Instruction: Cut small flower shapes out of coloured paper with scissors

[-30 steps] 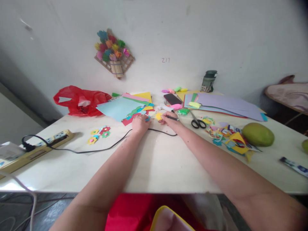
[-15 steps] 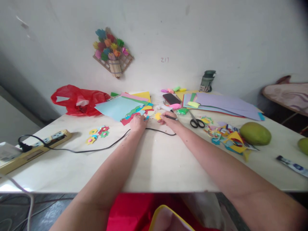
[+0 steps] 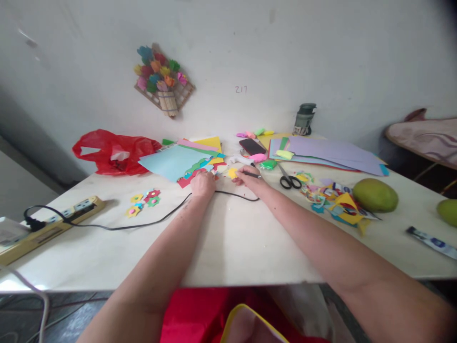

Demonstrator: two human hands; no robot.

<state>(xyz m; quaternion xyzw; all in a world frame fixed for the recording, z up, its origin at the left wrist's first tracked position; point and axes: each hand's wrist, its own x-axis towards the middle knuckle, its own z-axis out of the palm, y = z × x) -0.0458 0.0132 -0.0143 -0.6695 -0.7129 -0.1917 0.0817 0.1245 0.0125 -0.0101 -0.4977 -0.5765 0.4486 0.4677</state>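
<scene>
My right hand (image 3: 247, 176) is closed round a dark pen (image 3: 254, 175) and touches a small yellow paper piece (image 3: 233, 173) at its fingertips. To its left, my left hand (image 3: 203, 182) rests on the table beside red and teal cut paper (image 3: 186, 179). Its fingers curl forward, and what they hold, if anything, is too small to name. Behind both hands lies a white glue gun (image 3: 240, 160), its black cord (image 3: 157, 222) running in front of the hands. Small paper flowers (image 3: 143, 202) lie to the left.
Coloured sheets (image 3: 171, 161), a red bag (image 3: 114, 152) and a power strip (image 3: 71, 214) are on the left. On the right are scissors (image 3: 290, 181), paper scraps (image 3: 344, 205), a green fruit (image 3: 374, 195), a phone (image 3: 252, 146) and purple sheets (image 3: 328, 151).
The whole view has shifted slightly. Blue paper visible at my left fingertips before no longer shows there. My right hand keeps its grip on the pen.
</scene>
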